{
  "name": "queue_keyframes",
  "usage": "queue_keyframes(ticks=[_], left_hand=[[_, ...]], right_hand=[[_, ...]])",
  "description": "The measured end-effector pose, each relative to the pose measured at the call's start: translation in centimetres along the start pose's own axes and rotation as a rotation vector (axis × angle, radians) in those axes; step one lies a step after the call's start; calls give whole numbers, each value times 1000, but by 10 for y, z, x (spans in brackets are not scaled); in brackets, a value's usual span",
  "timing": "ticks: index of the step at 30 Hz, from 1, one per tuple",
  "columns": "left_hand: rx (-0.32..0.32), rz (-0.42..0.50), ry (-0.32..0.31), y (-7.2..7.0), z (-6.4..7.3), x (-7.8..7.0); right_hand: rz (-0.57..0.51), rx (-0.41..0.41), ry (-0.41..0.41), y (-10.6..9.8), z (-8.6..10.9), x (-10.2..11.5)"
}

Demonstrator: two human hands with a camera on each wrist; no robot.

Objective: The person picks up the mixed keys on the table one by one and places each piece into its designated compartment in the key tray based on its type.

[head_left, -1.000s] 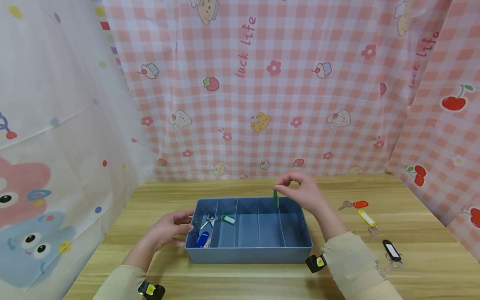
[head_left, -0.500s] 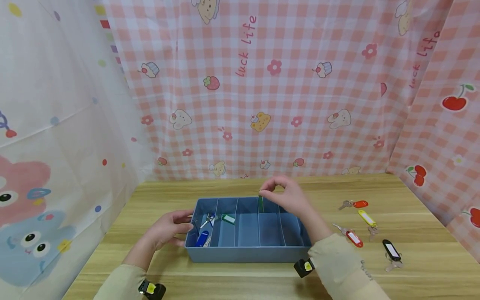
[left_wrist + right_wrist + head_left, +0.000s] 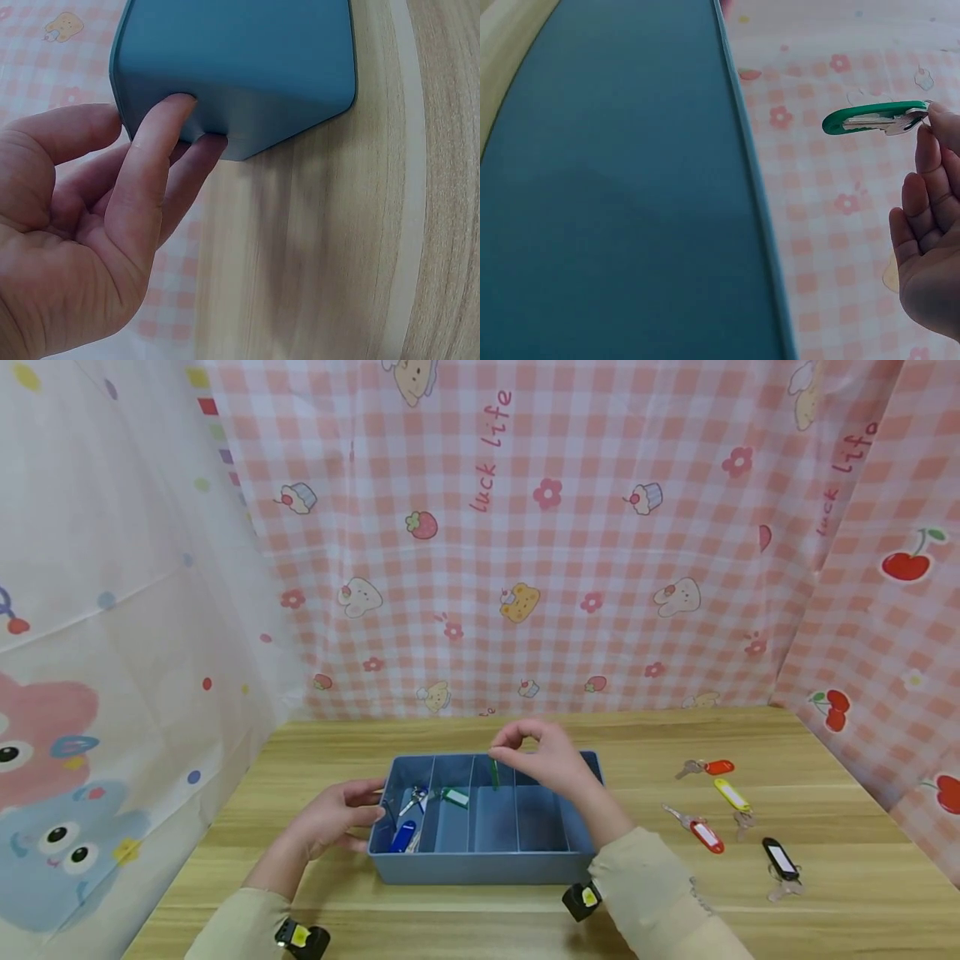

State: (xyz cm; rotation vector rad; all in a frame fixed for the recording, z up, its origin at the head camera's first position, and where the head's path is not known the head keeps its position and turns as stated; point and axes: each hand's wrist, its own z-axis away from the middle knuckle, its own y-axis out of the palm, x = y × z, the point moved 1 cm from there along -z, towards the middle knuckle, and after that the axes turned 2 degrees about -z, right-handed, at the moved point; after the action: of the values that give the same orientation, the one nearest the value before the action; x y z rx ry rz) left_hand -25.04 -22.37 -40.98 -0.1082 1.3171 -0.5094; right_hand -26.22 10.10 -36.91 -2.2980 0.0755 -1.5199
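A blue-grey divided box stands on the table. At its left end my left hand touches the end wall from outside, its fingertips against the wall in the left wrist view. My right hand pinches a green key tag by its ring, over the far part of the middle compartment. In the right wrist view a key hangs beside the held tag. Blue key tags with keys lie in the leftmost compartment. Another green key tag lies in the second one.
To the right on the wooden table lie keys with an orange-red tag, a yellow tag, a red tag and a black tag. A checked cloth hangs behind the table.
The right hand has moved left with the green key tag, from over the box's right compartments to over the middle one. The red tag has come into sight. The left hand stays put.
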Motion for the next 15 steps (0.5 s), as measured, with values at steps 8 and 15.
queue_keyframes(ticks=[8, 15], left_hand=[[5, -4, 11, -1, -1, 0], [7, -2, 14, -1, -1, 0]], right_hand=[[-3, 30, -27, 16, -9, 0], [13, 42, -8, 29, -14, 1]])
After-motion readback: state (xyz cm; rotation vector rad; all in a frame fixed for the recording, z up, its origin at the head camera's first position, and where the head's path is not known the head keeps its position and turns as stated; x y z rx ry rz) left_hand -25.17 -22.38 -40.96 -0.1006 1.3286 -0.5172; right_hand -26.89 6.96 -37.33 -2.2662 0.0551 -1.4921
